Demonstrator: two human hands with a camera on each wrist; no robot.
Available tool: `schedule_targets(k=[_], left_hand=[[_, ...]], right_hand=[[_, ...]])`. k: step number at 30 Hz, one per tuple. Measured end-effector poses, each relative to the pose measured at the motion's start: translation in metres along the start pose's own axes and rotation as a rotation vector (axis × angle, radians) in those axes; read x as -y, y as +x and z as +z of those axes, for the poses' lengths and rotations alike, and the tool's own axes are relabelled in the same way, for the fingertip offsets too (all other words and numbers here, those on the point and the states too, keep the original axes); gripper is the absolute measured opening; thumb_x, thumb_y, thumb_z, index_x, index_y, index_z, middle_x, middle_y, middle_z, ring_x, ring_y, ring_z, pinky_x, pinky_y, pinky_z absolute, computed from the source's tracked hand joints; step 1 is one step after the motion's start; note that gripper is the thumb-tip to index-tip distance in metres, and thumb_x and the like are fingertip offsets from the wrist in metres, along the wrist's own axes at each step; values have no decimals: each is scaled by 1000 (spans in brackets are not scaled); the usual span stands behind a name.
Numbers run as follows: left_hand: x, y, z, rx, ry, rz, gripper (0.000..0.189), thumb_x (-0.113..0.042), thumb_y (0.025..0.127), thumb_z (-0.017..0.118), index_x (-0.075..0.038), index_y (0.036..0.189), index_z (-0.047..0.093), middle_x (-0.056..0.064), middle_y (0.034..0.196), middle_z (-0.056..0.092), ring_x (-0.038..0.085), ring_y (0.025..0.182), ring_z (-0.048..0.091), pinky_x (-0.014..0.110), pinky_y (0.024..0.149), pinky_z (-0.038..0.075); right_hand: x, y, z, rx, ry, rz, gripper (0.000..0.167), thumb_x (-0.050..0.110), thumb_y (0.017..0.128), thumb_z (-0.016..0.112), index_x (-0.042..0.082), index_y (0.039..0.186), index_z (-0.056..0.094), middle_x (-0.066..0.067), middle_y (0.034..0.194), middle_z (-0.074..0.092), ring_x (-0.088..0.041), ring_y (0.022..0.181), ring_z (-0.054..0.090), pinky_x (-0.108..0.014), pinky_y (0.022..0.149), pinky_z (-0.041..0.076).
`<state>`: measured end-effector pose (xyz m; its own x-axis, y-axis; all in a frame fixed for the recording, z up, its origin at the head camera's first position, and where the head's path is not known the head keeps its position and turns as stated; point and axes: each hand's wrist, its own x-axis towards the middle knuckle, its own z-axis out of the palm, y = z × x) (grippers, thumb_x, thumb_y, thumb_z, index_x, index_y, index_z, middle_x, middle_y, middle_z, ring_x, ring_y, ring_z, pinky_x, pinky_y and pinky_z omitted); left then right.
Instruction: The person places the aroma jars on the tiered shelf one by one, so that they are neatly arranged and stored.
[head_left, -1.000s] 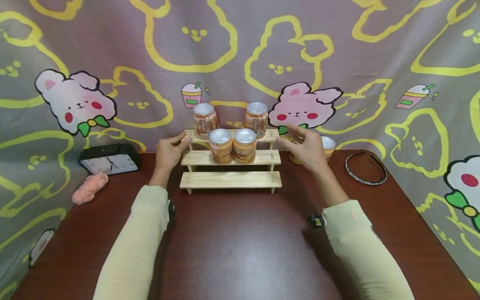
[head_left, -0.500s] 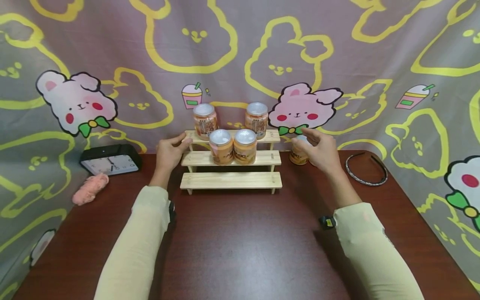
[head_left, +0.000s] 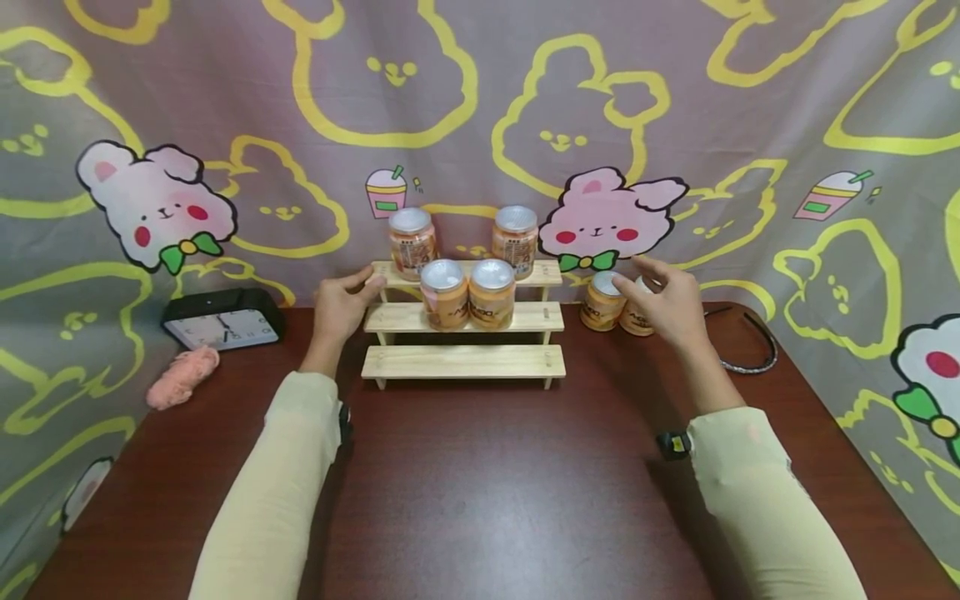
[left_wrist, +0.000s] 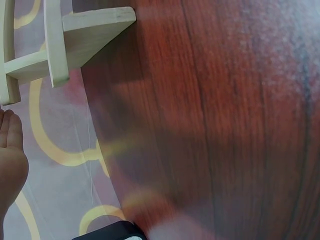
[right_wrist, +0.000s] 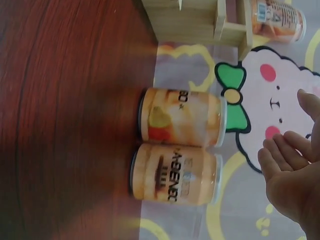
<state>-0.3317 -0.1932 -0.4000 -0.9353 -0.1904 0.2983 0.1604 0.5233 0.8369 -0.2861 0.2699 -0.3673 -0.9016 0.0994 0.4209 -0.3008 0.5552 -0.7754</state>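
Observation:
A three-step wooden display stand (head_left: 462, 360) stands at the back of the table. My left hand (head_left: 337, 312) pinches the left end of its top step between thumb and fingers; the left wrist view shows those fingers (left_wrist: 12, 132) at the step's end. Two orange cans with silver lids sit on the top step, among them the right can (head_left: 516, 242). Two more, including the left can (head_left: 445, 296), stand side by side on the middle step. Right of the stand, my right hand (head_left: 671, 304) hovers by two cans (right_wrist: 175, 175) on the table, holding nothing and partly covering one.
A black clock (head_left: 222, 317) and a pink yarn bundle (head_left: 183, 377) lie at the left. Behind the right hand is a headband (head_left: 757, 367), partly covered. A patterned curtain (head_left: 480, 100) closes off the back and sides of the brown table (head_left: 495, 467).
My right hand has moved rightward from the stand's right end to over the two table cans, uncovering the left one. My left hand has stayed at the stand.

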Motion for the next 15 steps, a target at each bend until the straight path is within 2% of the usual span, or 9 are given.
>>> schedule_targets(k=[9, 15], left_hand=[[-1, -2, 0, 17, -2, -20, 50, -40, 91, 77, -9, 130, 69, 10, 133, 63, 28, 134, 51, 41, 111, 41], [0, -1, -1, 22, 3, -10, 50, -40, 91, 77, -9, 130, 69, 10, 133, 63, 29, 134, 51, 42, 112, 41]], right_hand=[[-15, 0, -13, -6, -68, 66, 61, 31, 92, 77, -6, 137, 60, -25, 137, 59, -39, 130, 54, -48, 109, 43], [-27, 1, -17, -24, -128, 80, 63, 32, 92, 77, -4, 140, 58, -26, 139, 57, -42, 128, 54, -53, 102, 46]])
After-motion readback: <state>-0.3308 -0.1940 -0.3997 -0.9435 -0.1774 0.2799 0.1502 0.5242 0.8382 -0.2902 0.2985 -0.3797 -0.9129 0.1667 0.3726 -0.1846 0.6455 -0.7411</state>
